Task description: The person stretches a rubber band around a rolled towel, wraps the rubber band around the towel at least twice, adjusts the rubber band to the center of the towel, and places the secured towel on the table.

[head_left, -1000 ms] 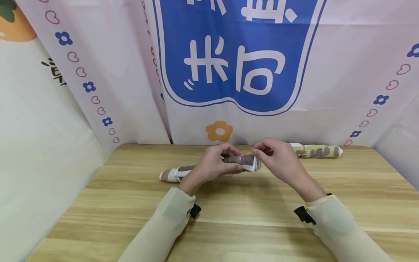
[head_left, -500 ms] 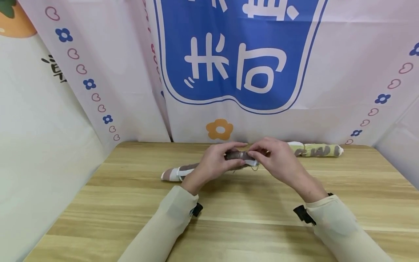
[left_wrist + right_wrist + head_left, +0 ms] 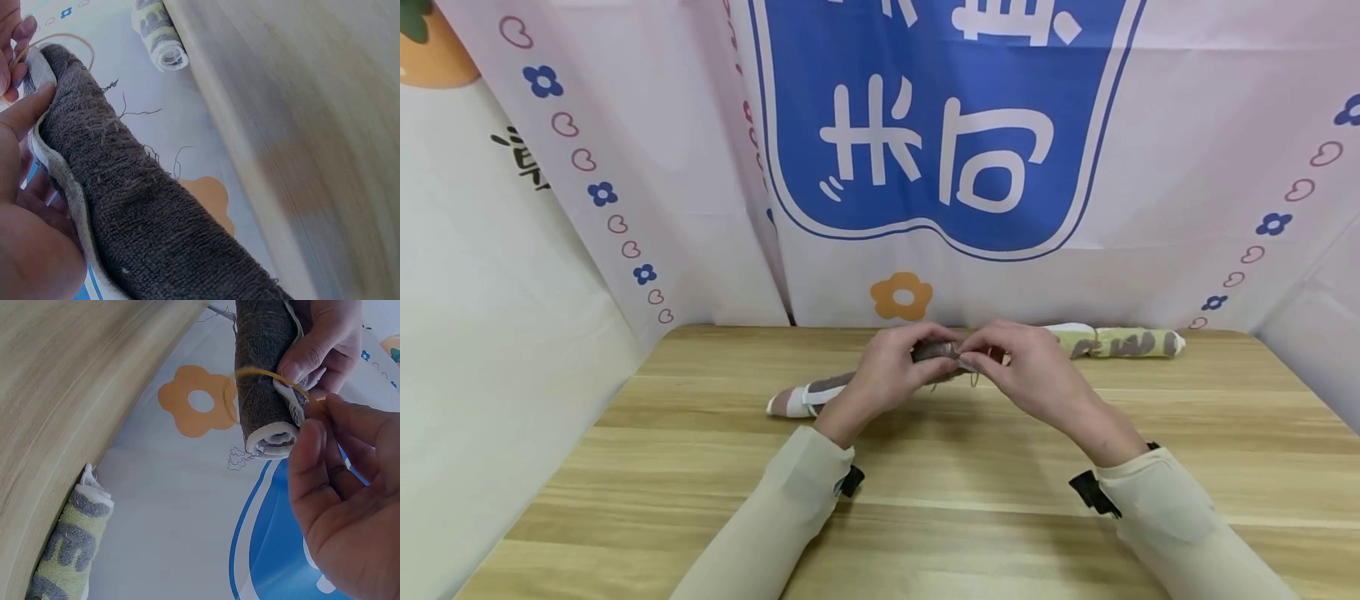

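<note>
Inspecting the head view first: a dark rolled towel [image 3: 829, 384] lies aslant near the back of the wooden table [image 3: 880, 517], its left end on the tabletop. The left hand [image 3: 889, 368] grasps the roll toward its right end, thumb in front. The right hand [image 3: 1033, 368] meets it there, thumb and forefinger drawn together; what they pinch is too small to tell in this view. Behind and to the right, a yellow-green rolled towel with grey patches [image 3: 1138, 343] lies by the printed backdrop [image 3: 1195, 167], apart from the dark roll.

Right wrist view: the right thumb and fingers pinch a thin yellow band [image 3: 275, 375]. The band crosses the front of the dark roll near its coiled end and bows out slack past the far side. The left thumb presses on the roll's pale edge. A tangle of loose thread hangs beside the coiled end.

Left wrist view: the left thumb lies along the pale edging strip, other fingers behind the roll. The band arcs over the end from the right fingertips. Frayed threads stand out along the roll's side.
</note>
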The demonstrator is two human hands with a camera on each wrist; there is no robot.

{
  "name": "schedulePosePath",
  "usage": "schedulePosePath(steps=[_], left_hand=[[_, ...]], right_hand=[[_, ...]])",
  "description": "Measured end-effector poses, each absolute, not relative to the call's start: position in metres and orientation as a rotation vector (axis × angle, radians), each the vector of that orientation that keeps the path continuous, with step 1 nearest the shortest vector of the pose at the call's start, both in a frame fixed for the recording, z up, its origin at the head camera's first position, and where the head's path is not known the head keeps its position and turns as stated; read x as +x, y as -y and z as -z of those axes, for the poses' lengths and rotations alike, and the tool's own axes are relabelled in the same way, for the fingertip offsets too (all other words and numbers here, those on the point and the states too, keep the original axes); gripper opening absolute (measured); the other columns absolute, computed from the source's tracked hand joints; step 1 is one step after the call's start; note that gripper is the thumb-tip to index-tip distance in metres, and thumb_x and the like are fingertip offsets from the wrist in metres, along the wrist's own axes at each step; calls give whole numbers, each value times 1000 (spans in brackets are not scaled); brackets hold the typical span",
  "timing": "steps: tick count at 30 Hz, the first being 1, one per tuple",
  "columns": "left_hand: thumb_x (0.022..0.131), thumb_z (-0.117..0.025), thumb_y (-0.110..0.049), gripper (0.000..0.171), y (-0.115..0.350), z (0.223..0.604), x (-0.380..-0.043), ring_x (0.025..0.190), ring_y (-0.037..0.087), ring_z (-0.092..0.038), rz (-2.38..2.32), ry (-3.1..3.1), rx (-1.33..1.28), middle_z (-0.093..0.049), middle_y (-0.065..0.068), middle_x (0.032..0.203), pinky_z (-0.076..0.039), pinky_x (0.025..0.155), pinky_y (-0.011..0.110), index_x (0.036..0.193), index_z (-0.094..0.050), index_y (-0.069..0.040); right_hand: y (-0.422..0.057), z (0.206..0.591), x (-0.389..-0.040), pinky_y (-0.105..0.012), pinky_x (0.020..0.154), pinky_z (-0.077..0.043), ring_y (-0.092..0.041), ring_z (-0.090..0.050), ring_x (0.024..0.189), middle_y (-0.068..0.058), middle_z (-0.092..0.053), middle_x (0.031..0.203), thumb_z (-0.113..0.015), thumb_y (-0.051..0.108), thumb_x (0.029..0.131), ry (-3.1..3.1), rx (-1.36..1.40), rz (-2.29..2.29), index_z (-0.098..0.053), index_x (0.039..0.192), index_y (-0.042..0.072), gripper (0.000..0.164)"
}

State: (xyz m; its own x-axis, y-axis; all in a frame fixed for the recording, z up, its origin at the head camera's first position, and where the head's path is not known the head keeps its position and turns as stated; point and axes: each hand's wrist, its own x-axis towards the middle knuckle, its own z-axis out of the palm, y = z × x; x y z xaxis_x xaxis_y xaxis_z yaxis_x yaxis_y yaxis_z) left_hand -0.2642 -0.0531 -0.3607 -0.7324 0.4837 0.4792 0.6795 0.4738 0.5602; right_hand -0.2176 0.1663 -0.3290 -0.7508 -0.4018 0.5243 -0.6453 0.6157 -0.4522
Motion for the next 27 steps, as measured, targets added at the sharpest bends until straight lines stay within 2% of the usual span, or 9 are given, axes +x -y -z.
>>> schedulePosePath(steps=[7,12,15,19,23,27], left_hand=[[94,-85,-16,23,54,360,-265,88,14,-67,1131,2403,-913,-77,-1,104,-56,76,32,114,-75,-13],[94,-84,-15,33,53,360,-265,94,16,-70,1108,2379,-938,-78,1,113,-57,80,33,125,-75,-15],[96,-82,-13,38,53,360,-265,97,16,-69,1064,2378,-969,-77,1,117,-56,82,34,133,-75,-18],[98,-79,-10,33,54,360,-264,93,17,-68,1036,2384,-966,-77,3,112,-56,81,34,130,-77,-14],[98,-79,-13,28,54,358,-263,96,19,-71,1065,2376,-894,-77,7,113,-59,84,36,125,-76,-7],[98,-80,-16,27,55,356,-264,96,20,-70,1180,2346,-761,-76,9,113,-59,83,37,122,-74,-5]], right_hand=[[-162,333,-220,-40,69,-58,-14,-66,77,-1,-74,92,-76,-1,96,2458,885,-888,-76,100,8,10],[-162,335,-222,-40,68,-57,-15,-64,78,-4,-74,98,-72,-4,98,2425,903,-873,-77,103,7,14],[-162,337,-223,-39,71,-57,-17,-67,84,-4,-75,102,-70,-6,98,2396,934,-881,-80,105,7,17],[-161,338,-223,-39,73,-57,-19,-70,90,-3,-76,105,-71,-6,99,2366,957,-886,-81,107,7,18],[-161,337,-222,-37,69,-55,-16,-65,81,-4,-76,102,-72,-4,98,2395,926,-883,-80,110,6,17],[-161,336,-221,-35,65,-55,-13,-62,75,-4,-75,98,-73,-2,98,2455,872,-880,-77,112,4,16]])
